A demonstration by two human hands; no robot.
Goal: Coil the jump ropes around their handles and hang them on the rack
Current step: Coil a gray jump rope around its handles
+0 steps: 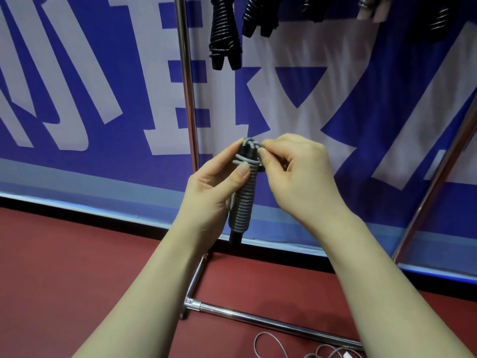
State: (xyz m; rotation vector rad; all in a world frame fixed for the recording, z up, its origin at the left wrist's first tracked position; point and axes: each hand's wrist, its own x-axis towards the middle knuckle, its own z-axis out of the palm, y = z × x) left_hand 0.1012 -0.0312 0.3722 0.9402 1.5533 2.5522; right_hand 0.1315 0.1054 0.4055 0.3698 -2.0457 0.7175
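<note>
A grey jump rope (245, 200) is wound in tight turns around its black handles, held upright in front of me. My left hand (214, 184) grips the bundle from the left, thumb pressed on the upper turns. My right hand (291, 171) pinches the grey loop at the top end of the handles. Several coiled black jump ropes (224, 34) hang from the top of the chrome rack (187, 81), above and behind my hands.
The rack's base bars (271, 322) lie on the red floor below my arms, and its slanted right pole (438, 177) rises at the right. A loose pale rope (273, 344) lies on the floor near the bottom edge. A blue and white banner covers the wall behind.
</note>
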